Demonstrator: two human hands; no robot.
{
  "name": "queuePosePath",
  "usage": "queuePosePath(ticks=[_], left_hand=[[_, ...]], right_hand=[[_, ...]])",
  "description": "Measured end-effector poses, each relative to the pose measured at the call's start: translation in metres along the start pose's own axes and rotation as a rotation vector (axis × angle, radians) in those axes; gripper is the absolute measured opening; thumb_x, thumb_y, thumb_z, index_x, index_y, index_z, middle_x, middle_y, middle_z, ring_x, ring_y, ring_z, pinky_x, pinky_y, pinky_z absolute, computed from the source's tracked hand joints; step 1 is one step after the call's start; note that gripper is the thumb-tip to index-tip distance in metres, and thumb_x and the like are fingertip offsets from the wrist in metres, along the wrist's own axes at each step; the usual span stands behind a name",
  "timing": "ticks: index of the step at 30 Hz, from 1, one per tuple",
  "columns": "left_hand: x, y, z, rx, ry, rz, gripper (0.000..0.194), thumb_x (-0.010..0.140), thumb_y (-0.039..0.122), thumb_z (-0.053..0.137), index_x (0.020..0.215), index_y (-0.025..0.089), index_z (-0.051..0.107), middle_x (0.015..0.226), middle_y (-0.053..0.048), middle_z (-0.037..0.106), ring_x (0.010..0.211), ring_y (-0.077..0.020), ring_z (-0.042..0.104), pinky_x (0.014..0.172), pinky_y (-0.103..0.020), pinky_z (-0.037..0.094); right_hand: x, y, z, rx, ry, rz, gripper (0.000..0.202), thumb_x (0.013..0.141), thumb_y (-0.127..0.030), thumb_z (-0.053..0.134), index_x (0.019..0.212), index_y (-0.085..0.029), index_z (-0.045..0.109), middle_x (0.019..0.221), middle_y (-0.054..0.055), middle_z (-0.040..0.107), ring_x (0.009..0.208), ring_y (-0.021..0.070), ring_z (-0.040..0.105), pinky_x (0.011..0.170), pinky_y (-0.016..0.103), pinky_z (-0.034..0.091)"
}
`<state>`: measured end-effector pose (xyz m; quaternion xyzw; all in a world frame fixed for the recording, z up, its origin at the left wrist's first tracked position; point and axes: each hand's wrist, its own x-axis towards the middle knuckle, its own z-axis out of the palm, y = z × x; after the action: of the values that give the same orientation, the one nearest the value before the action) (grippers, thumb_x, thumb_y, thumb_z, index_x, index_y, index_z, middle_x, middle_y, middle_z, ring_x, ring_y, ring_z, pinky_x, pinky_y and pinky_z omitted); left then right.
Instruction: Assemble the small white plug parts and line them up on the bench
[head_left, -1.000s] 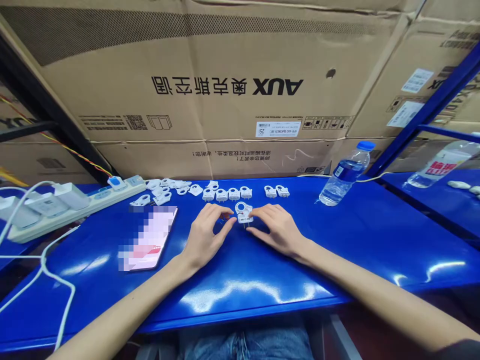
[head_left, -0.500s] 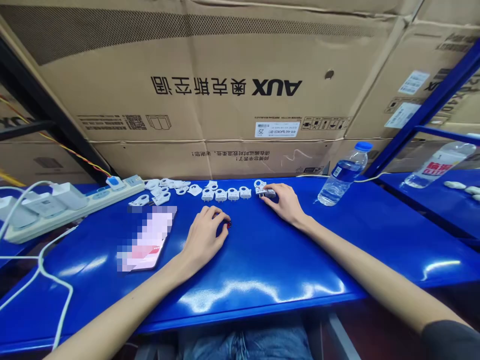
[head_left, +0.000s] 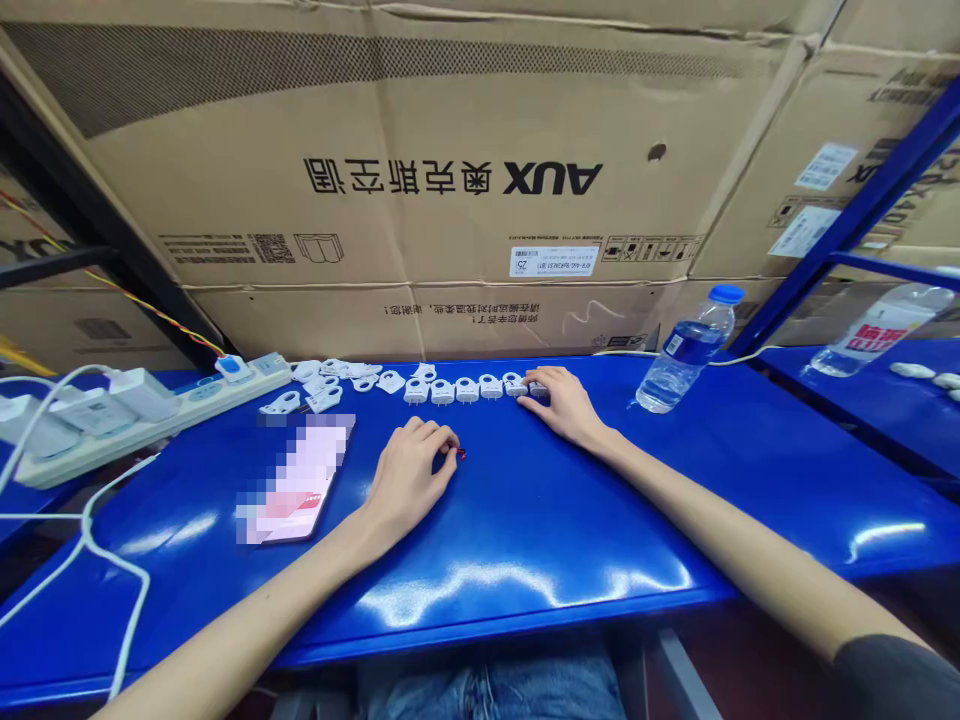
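Over the middle of the blue table, my left hand [head_left: 414, 468] is closed in a pinch. A small red-and-black piece [head_left: 461, 454] shows at its fingertips; its kind is too small to tell. Further right, my right hand [head_left: 561, 402] is closed, thumb and fingers around a white plug [head_left: 538, 389] that they partly hide. Touching or very close to its fingertips is another white plug with a ring-shaped handle [head_left: 514, 385], at the right end of a row. Several similar ring-handled plugs [head_left: 466, 390] stand in that row, prongs toward me.
More ring-handled plugs [head_left: 324, 398] lie in a loose pile at the left. A phone [head_left: 319, 470], partly blurred out, lies nearer. The power strip [head_left: 199, 400] holds chargers and white cables [head_left: 135, 572]. A water bottle [head_left: 679, 355] stands right, before large cardboard boxes [head_left: 450, 230].
My right hand has shifted slightly left, bringing the ring-handled plug at its fingertips into line with the row. The red-and-black piece shows a little more beyond my left fingertips.
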<state>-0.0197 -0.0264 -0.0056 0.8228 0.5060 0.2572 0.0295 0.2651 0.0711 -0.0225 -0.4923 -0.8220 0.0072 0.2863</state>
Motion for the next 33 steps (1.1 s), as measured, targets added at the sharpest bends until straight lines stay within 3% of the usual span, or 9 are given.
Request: queuePosePath(ticks=[6, 13, 19, 24, 33], left_hand=[[0.000, 0.001, 0.000, -0.037, 0.037, -0.011, 0.012, 0.098, 0.023, 0.054, 0.097, 0.023, 0.066, 0.087, -0.002, 0.072, 0.085, -0.0225, 0.061, 0.078, -0.038, 0.043], [0.001, 0.005, -0.002, -0.128, 0.055, -0.022, 0.015, 0.102, 0.028, 0.051, 0.101, 0.022, 0.065, 0.086, -0.002, 0.070, 0.082, -0.0201, 0.062, 0.080, -0.037, 0.045], [0.002, 0.003, -0.002, -0.220, 0.047, -0.078, 0.014, 0.101, 0.030, 0.054, 0.098, 0.022, 0.066, 0.086, -0.001, 0.070, 0.080, -0.0187, 0.063, 0.079, -0.035, 0.047], [0.002, 0.000, -0.002, -0.259, 0.049, -0.094, 0.015, 0.100, 0.034, 0.056, 0.096, 0.024, 0.066, 0.088, -0.001, 0.072, 0.084, -0.0192, 0.067, 0.077, -0.032, 0.049], [0.003, 0.003, -0.003, -0.333, 0.086, -0.110, 0.014, 0.098, 0.032, 0.059, 0.102, 0.024, 0.071, 0.094, -0.001, 0.077, 0.086, -0.0190, 0.069, 0.081, -0.033, 0.052]], right_hand=[[-0.001, -0.003, 0.000, -0.018, 0.018, -0.015, 0.032, 0.097, -0.043, 0.067, 0.120, -0.021, 0.070, 0.137, 0.013, 0.068, 0.129, 0.0333, 0.059, 0.112, 0.055, 0.045], [0.000, -0.039, 0.006, -0.119, -0.064, -0.135, 0.043, 0.104, -0.038, 0.056, 0.142, -0.018, 0.060, 0.148, 0.015, 0.061, 0.141, 0.0341, 0.050, 0.125, 0.064, 0.028], [0.007, -0.052, 0.012, -0.170, -0.116, -0.150, 0.036, 0.102, -0.035, 0.059, 0.135, -0.020, 0.066, 0.147, 0.014, 0.062, 0.142, 0.0366, 0.049, 0.124, 0.068, 0.028], [-0.003, -0.058, 0.001, -0.131, -0.136, -0.178, 0.030, 0.102, -0.032, 0.060, 0.129, -0.023, 0.069, 0.132, 0.011, 0.071, 0.136, 0.0338, 0.054, 0.125, 0.068, 0.027], [-0.039, -0.078, -0.027, -0.045, -0.211, -0.279, 0.031, 0.097, -0.039, 0.065, 0.124, -0.022, 0.068, 0.156, 0.015, 0.052, 0.144, 0.0350, 0.047, 0.126, 0.065, 0.026]])
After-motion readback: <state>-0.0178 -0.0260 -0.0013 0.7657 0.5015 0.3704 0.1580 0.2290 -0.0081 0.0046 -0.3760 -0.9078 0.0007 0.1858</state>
